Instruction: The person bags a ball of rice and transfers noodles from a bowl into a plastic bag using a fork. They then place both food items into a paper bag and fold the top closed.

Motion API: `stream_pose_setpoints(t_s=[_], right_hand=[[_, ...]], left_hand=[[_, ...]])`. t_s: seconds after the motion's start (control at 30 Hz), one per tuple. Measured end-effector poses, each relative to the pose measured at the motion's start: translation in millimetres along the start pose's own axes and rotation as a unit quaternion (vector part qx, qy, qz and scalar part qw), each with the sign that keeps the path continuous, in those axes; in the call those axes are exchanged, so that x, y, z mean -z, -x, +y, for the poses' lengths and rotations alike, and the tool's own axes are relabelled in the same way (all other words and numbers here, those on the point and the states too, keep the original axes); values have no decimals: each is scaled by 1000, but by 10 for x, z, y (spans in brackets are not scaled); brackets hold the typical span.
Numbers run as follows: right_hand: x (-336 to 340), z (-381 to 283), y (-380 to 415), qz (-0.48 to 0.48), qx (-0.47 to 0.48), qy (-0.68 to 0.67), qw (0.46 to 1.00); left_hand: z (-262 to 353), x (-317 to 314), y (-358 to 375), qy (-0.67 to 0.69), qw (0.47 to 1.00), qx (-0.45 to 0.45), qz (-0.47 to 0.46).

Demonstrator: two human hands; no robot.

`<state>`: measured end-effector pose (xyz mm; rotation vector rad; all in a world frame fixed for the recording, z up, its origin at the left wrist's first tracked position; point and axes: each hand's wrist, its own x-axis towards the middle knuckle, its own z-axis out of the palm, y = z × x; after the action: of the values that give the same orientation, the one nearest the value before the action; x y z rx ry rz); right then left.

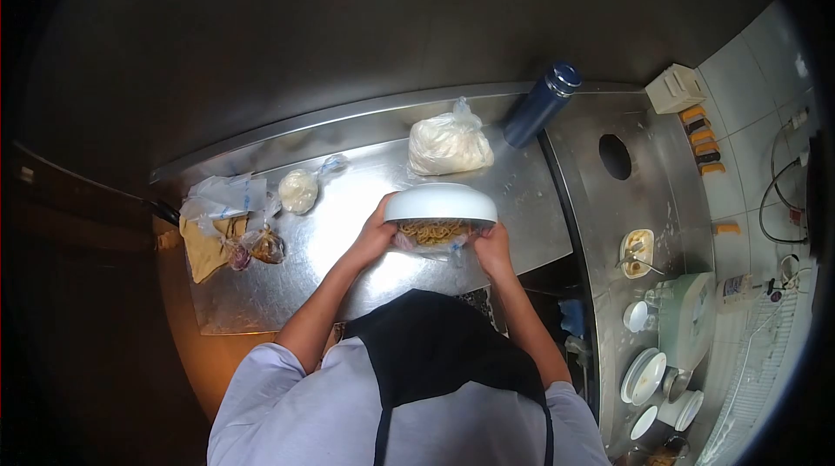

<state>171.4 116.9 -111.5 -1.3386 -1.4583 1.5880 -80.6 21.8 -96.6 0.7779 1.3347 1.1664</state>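
A white bowl [441,202] is tipped on its side over the steel counter, its outer wall facing up and away from me. Brown noodles [432,231] show at its lower edge, with clear plastic film [445,248] just below them. My left hand [379,231] is closed on the bowl's left side. On the opposite side, my right hand [492,248] grips the bowl near the rim, close to the plastic. Some fingers of both hands are hidden behind the bowl. Right behind the bowl sits a clear bag of white food [450,144].
A dark blue flask [543,105] stands at the back right. To the left lie a small knotted bag [298,192], a tan cloth-like piece [202,248] and bagged items [267,246]. Along the right counter [639,205] are stacked plates [644,376] and a food tray [637,253].
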Motion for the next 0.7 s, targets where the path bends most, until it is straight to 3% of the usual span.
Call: stream_pose_setpoints(t_s=[0.07,0.37,0.57,0.7], right_hand=[[-13,-101,18,9,7,4,1000],[-35,-164,-92,20,87,28,996],[-19,-29,-94,8,53,2,999],[-60,-187,40,11,15,-37,999]], left_hand=[[202,17,58,27,999,33,-32],[398,6,53,10,1000,7,-6],[662,-84,224,27,998,62,-2],[471,-3,159,-34,998,50,-10]])
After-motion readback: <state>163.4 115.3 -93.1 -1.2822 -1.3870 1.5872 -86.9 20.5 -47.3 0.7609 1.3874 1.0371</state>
